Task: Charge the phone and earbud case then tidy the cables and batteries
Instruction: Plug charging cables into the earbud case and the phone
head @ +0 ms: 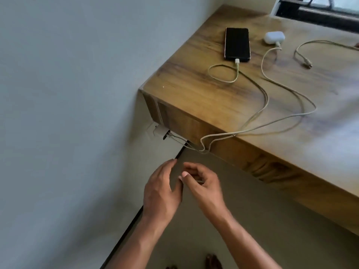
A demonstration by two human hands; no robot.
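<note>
A black phone (237, 44) lies face up near the far left corner of the wooden desk (194, 90), with a white cable (266, 98) plugged into its near end. To its right sits a white earbud case (274, 37), also with a white cable (291, 92) in it. Both cables run over the desk's front edge down to a white charger (161, 131) on the wall below the desk corner. A third, loose cable (303, 59) lies at the right. My left hand (162, 189) and my right hand (204, 186) hang below the desk, fingers loosely apart, holding nothing that I can see.
A pale wall (68, 113) fills the left side. A window frame (318, 14) runs behind the desk at the top right. The floor (233, 230) lies beneath my hands, and my toes (212, 262) show at the bottom edge.
</note>
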